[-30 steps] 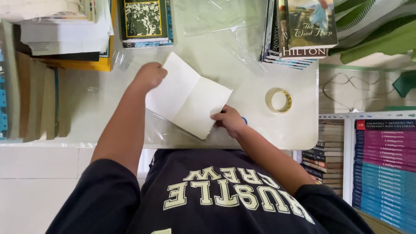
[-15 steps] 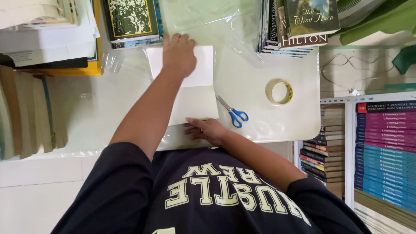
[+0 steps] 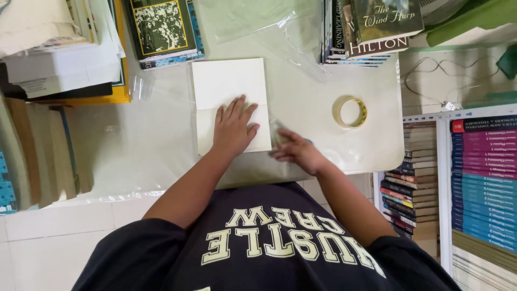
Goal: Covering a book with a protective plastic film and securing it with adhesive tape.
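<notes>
two hands are at work. your left hand [image 3: 233, 126] lies open, palm down, fingers spread, pressing the lower half of the cream book [image 3: 230, 105], which lies flat under it on the clear plastic sheet [image 3: 134, 145]. just right of that hand, your right hand [image 3: 297, 151] pinches the plastic at the book's edge, fingers curled. farther right sits the tape roll [image 3: 350, 112].

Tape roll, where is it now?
Head view, right side of the table: the tape roll lies flat, apart from the right hand, below the book stack.
</notes>
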